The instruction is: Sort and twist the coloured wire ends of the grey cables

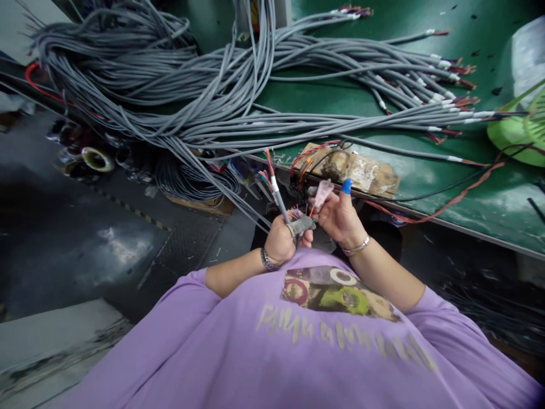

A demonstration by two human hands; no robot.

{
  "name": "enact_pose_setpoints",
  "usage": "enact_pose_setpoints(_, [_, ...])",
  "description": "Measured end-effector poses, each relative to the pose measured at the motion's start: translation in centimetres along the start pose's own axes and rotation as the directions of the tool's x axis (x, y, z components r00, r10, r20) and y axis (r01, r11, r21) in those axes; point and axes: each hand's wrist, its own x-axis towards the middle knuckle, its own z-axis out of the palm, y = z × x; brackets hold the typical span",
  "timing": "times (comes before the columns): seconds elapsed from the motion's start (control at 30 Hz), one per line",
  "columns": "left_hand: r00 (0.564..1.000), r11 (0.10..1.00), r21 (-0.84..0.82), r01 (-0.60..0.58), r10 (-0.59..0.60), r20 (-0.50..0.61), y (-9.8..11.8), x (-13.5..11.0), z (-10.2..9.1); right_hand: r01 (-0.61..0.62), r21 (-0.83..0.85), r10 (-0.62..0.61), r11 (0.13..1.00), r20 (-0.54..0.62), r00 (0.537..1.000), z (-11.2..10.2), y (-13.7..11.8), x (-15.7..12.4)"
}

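Note:
My left hand (281, 241) is closed around a grey cable (279, 200) whose stripped end points up, with coloured wire strands fanned out at its tip. Grey wrapping (300, 225) covers a digit of that hand, and thin coloured wires (293, 213) show beside it. Close by on the right, my right hand (340, 218) has its fingers curled at a thin red wire (311, 211); the exact contact is small and partly hidden. A blue fingertip cover (346, 186) sits on its raised thumb, and a pale pink cover (323, 193) on another finger.
A big bundle of grey cables (221, 79) lies across the green table (447, 199), stripped ends to the right. At the table edge is a stained cardboard piece (361, 170) with red and black leads. A lime-green fan (523, 125) stands far right; cable coils (200, 182) and spools (96, 159) sit below left.

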Motion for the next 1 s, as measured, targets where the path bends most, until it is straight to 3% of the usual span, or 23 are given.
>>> enact_pose_setpoints(0.13, [0.999,1.000,-0.018,-0.019,0.018,-0.047,0.2,-0.1,0.2,-0.008,-0.011,0.009,1.000,0.032,0.999,-0.1,-0.2,-0.5])
enact_pose_setpoints(0.43, [0.993,0.997,-0.020,-0.068,0.066,-0.096,0.3,0.6,0.6,0.173,-0.073,-0.176,0.982,-0.040,0.984,-0.5,1.0,0.2])
enact_pose_setpoints(0.67, [0.993,0.998,0.017,-0.062,0.063,-0.102,-0.2,0.9,0.4,0.054,-0.004,-0.054,0.999,0.042,0.998,-0.3,0.8,1.1])
enact_pose_setpoints(0.87, [0.993,0.999,0.047,-0.019,0.024,-0.113,-0.4,1.1,0.2,0.079,0.067,-0.073,0.995,-0.085,0.994,0.5,0.7,1.1])
enact_pose_setpoints(1.0, [0.994,0.998,0.065,-0.020,0.027,-0.108,-0.6,1.1,0.2,0.061,0.014,-0.059,0.998,-0.092,0.994,0.5,0.7,0.9])
